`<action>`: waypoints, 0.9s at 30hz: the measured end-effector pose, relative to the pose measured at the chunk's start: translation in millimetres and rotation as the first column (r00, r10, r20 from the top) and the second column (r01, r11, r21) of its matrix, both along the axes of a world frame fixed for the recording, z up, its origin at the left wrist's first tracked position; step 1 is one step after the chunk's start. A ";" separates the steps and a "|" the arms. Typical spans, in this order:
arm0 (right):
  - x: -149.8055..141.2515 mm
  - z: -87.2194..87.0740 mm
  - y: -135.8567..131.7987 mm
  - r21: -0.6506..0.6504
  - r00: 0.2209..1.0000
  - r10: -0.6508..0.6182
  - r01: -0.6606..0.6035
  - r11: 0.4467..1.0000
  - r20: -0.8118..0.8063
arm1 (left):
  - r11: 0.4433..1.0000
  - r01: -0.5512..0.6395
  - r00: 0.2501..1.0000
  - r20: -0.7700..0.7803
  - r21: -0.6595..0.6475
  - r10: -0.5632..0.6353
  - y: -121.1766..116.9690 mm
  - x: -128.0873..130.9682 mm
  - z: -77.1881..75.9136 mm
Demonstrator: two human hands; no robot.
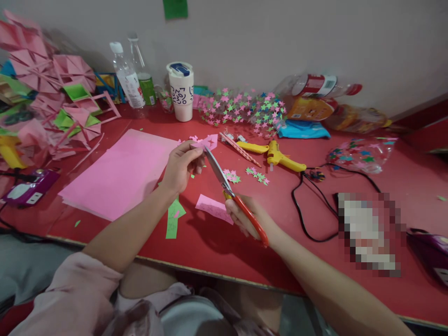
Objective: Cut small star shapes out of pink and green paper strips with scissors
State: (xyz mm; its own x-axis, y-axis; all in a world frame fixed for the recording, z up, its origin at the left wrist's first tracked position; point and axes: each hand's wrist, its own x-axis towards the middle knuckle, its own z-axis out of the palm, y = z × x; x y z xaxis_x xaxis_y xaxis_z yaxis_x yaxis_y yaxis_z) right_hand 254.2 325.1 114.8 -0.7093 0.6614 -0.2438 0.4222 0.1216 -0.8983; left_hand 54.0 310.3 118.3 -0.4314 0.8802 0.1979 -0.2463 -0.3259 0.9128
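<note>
My left hand pinches a small piece of pink paper above the red table. In my right hand is a pair of scissors with red handles, its blades pointing up and left to the pink piece. The blade tips meet the paper beside my left fingertips. Below the hands lie a pink paper strip with drawn marks and green paper scraps. Small cut paper stars in pink and green rest behind the scissors.
Pink paper sheets lie at left, near folded paper crafts. A tumbler and bottles stand at the back. A yellow glue gun trails a black cord. Plastic bottles and a star-filled bag lie right.
</note>
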 end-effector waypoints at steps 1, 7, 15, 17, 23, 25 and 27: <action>-0.2 0.0 0.0 0.001 1.000 -0.001 0.001 1.000 0.000 | 1.000 0.002 1.000 -0.002 0.000 -0.002 -0.1 -0.3 -0.1; -0.8 1.7 -0.4 -0.021 1.000 -0.005 0.004 1.000 -0.017 | 1.000 -0.008 0.999 -0.050 -0.026 0.007 -1.4 -5.1 1.7; -0.8 -6.9 4.6 -0.136 0.999 0.013 -0.017 0.991 -0.029 | 0.999 -0.040 0.997 -0.066 -0.013 0.039 -1.7 -2.9 0.1; -0.6 -10.7 5.0 -0.174 0.999 0.010 -0.016 0.985 -0.032 | 0.999 -0.040 0.997 -0.069 -0.013 0.039 -2.9 0.0 -0.5; -0.3 -10.9 4.1 -0.217 1.000 0.001 -0.007 0.976 -0.029 | 0.999 -0.032 0.997 -0.077 -0.013 0.030 -5.9 5.3 -0.5; -0.4 -7.3 3.4 -0.213 0.999 0.012 -0.019 0.977 -0.033 | 0.999 -0.030 0.997 -0.078 -0.011 0.029 -6.1 5.6 -0.6; -0.6 -3.9 2.7 -0.200 0.999 0.020 -0.029 0.979 -0.046 | 1.000 -0.025 0.997 -0.079 -0.009 0.024 -6.1 5.8 -0.9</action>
